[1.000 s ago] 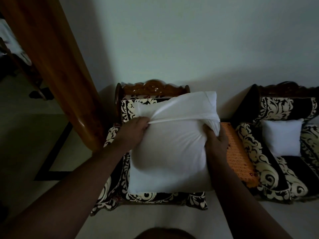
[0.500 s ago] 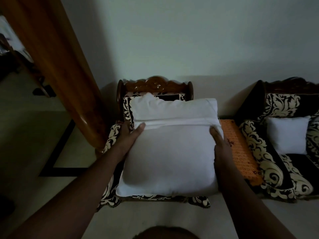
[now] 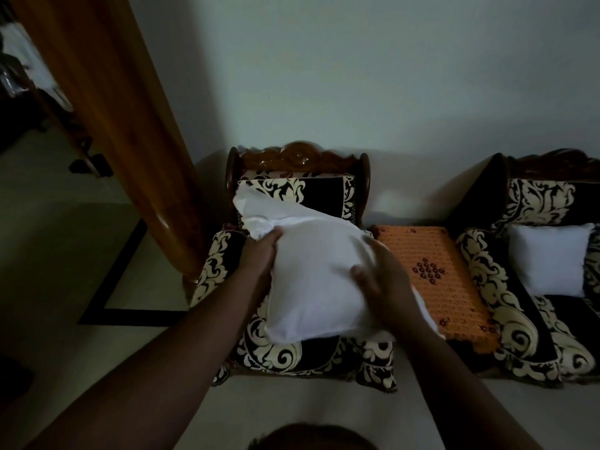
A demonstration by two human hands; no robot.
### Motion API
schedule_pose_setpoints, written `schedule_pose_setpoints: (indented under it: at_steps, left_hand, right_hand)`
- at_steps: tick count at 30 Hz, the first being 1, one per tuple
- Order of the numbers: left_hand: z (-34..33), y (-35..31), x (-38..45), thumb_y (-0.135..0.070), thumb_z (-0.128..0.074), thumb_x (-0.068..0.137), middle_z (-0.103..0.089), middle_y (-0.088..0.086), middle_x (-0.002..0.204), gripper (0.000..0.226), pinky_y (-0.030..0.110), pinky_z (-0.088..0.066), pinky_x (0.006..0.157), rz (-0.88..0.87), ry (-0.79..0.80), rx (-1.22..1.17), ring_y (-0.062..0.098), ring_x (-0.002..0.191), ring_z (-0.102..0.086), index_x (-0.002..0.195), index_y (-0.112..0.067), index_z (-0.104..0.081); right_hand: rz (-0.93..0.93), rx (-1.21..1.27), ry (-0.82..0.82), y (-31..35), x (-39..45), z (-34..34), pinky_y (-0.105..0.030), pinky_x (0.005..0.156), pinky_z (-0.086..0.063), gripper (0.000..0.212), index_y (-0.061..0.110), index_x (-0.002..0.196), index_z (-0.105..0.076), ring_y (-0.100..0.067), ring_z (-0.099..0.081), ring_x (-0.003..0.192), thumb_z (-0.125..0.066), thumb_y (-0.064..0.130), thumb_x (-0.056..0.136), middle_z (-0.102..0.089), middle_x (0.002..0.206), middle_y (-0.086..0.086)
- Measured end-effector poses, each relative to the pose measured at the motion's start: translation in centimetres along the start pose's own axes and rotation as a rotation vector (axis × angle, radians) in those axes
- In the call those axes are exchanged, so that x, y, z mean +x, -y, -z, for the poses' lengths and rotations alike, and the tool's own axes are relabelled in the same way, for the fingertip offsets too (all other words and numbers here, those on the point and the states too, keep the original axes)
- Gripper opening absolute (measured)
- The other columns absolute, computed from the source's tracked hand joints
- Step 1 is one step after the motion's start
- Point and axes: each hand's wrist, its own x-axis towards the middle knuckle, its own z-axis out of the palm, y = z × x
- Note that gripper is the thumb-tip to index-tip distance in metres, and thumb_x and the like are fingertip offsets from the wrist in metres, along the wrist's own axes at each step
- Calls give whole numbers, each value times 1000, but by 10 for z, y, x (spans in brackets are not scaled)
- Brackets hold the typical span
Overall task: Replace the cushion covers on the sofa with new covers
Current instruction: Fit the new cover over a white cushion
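A white cushion (image 3: 311,280) lies tilted on the seat of a black-and-cream patterned armchair (image 3: 292,358). Loose white cover fabric (image 3: 259,209) bunches at its upper left end. My left hand (image 3: 259,254) grips that end of the cushion where the fabric gathers. My right hand (image 3: 380,280) lies on top of the cushion's right side with its fingers spread. A second white cushion (image 3: 548,258) leans upright on the matching sofa (image 3: 506,293) at the right.
An orange crocheted cloth (image 3: 431,271) covers a small table between the two seats. A thick wooden post (image 3: 107,102) stands at the left, close to the armchair. Pale floor lies in front, and a plain wall behind.
The cushion has turned and tilted, its flap end now at the upper left. My left hand shifted to grip that end; my right hand moved from the side onto the top.
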Motion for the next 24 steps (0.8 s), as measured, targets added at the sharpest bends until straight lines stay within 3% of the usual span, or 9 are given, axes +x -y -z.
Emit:
schedule_pose_setpoints:
  at_steps: [3, 5, 7, 9, 13, 15, 17, 20, 24]
  left_hand:
    - [-5, -7, -3, -37, -74, 89, -65, 5, 124, 58, 23, -45, 62, 57, -47, -90, 20, 85, -62, 136, -10, -56]
    - [-9, -15, -11, -45, -76, 81, -72, 10, 118, 63, 37, -60, 77, 129, 25, -227, 30, 95, -70, 133, -14, -59]
    - [-14, -16, -17, -55, -74, 76, -73, 10, 113, 63, 53, -60, 86, 129, 101, -237, 36, 99, -70, 128, -22, -63]
    - [-16, -16, -21, -70, -71, 72, -72, 6, 118, 69, 59, -58, 85, 54, 160, -175, 35, 104, -69, 128, -31, -62]
    - [-6, -12, -15, -88, -44, 77, -69, 2, 120, 74, 52, -54, 95, -269, 134, 261, 26, 110, -65, 120, -32, -67]
    - [1, -11, -10, -75, -34, 86, -67, 4, 110, 59, 50, -51, 95, -352, 38, 533, 28, 106, -62, 101, -28, -67]
    - [0, -10, -12, -55, -41, 97, -66, 6, 104, 37, 45, -52, 93, -337, 92, 513, 30, 103, -63, 90, -26, -62]
    - [-3, -3, -18, -45, -46, 98, -69, 8, 103, 33, 47, -54, 95, -303, 144, 385, 29, 104, -65, 97, -17, -64]
    - [-10, -8, -44, -30, -47, 108, -70, -4, 108, 23, 28, -49, 95, -311, 281, 281, 13, 109, -65, 109, -18, -67]
  right_hand:
    - [358, -260, 204, 24, -21, -11, -62, 121, 2, 127, 35, 161, -2, -23, 3, 157, -42, 101, 60, -4, 170, -2]
    - [485, -456, 96, 26, -28, -23, -71, 117, 1, 135, 28, 161, 8, -36, 5, 156, -53, 94, 61, 0, 169, -14]
    - [464, -504, -87, 20, -25, -30, -74, 114, -14, 121, 21, 162, 0, -42, -14, 152, -64, 71, 71, -21, 164, -22]
    - [439, -442, -235, 13, -9, -25, -62, 109, -35, 102, 16, 159, -18, -36, -43, 131, -64, 49, 74, -49, 139, -17]
    - [428, -388, -219, 12, 12, -22, -39, 76, -51, 80, 19, 142, -40, -27, -63, 89, -77, 15, 71, -67, 102, -6]
    - [416, -429, -171, 11, 12, -27, -34, 64, -52, 75, 23, 140, -44, -26, -66, 78, -77, 14, 73, -69, 93, -3]
    - [407, -498, -91, 9, 13, -36, -32, 54, -50, 73, 24, 147, -41, -24, -65, 68, -72, 20, 80, -68, 89, -1]
    - [385, -578, -1, 10, 15, -52, -29, 47, -39, 68, 25, 152, -37, -25, -64, 61, -62, 24, 88, -68, 86, -3]
    - [305, -574, 124, 13, 25, -56, -30, 56, -36, 46, 25, 139, -47, -25, -69, 72, -53, 23, 94, -70, 90, 0]
